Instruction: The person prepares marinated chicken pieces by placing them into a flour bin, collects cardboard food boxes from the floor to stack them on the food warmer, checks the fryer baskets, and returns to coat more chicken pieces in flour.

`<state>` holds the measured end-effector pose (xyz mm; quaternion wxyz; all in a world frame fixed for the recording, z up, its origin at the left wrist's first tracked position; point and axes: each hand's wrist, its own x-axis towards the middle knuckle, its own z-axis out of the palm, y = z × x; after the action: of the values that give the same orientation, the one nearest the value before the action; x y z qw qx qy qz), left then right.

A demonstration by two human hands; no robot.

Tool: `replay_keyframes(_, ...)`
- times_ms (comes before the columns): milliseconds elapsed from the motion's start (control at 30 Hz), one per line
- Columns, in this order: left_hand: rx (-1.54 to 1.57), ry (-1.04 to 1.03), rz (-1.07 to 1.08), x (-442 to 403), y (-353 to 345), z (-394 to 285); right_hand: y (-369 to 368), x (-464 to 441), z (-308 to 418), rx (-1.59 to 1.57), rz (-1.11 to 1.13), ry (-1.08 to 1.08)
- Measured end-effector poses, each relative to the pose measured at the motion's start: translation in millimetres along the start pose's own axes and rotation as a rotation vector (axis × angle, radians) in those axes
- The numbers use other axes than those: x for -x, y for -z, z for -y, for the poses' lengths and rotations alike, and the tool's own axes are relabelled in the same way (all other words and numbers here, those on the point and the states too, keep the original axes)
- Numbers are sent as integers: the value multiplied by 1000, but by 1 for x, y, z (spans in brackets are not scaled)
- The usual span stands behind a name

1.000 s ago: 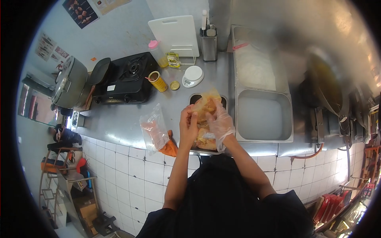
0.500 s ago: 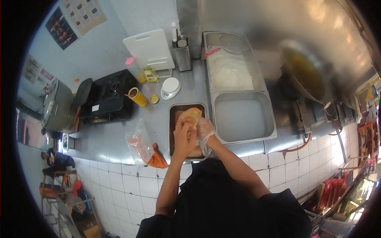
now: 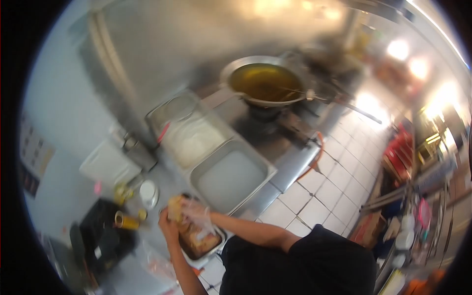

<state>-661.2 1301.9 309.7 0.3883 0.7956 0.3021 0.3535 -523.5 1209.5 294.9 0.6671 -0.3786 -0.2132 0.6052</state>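
Steadying a chicken piece [image 3: 175,207] above the steel tray [image 3: 223,241] at the counter's [image 3: 260,197] front edge, presumably so drips land inside, the left hand [image 3: 168,226] has its fingers curled around it; blur hides whether the gloved right hand [image 3: 198,214] grips too.

Along the back edge of the surface [image 3: 265,195], a white cutting board [image 3: 110,166] stands beside a utensil holder [image 3: 141,153], a scale [image 3: 149,193] in front. A yellow can [image 3: 128,221] and black stove [image 3: 105,236] are toward the left end, a wok [image 3: 225,76] toward the right; an orange hose [image 3: 322,150] hangs at the front edge.
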Motion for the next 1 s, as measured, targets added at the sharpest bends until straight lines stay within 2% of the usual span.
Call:
replay_keyframes(33,-44,-48,-22,1,-1,4,1,0,-2,-79,20,14)
replay_keyframes(100,-222,-212,17,3,1,8,1,2,0,26,-1,188)
replay_keyframes(133,-207,-212,41,3,-1,7,0,2,3,80,-3,260)
replay_keyframes(233,-161,-174,87,4,-6,-14,2,5,10,316,-71,245)
replay_keyframes(300,-106,-118,79,3,-15,-44,-2,11,18,320,-135,183)
replay_keyframes(333,-130,-163,61,3,-20,-39,-7,15,21,320,-162,147)
replay_keyframes(400,-179,-256,18,-3,-32,-19,-12,20,30,588,-220,179)
replay_keyframes(433,-123,-222,48,-6,-32,-15,-15,23,36,722,-250,194)
replay_keyframes(500,-15,-151,107,-16,-31,-6,-18,34,48,638,-167,37)
replay_keyframes(533,-47,-196,151,-21,-30,-4,-18,38,51,594,-124,-43)
replay_keyframes(600,-114,-286,241,-27,-30,-1,-19,30,39,394,-228,-205)
replay_keyframes(633,-28,-201,269,-28,-31,-5,-20,27,33,291,-276,-284)
replay_keyframes(700,146,-28,319,-29,-35,-19,-39,43,34,212,-406,-218)
replay_keyframes(833,187,-73,270,-28,-47,-25,-39,31,10,-111,-547,-224)
replay_keyframes(933,133,-38,220,-32,-41,-21,-18,5,-22,171,-361,-48)
replay_keyframes(1000,256,154,209,-36,-33,-23,-15,7,-18,-116,-254,-192)
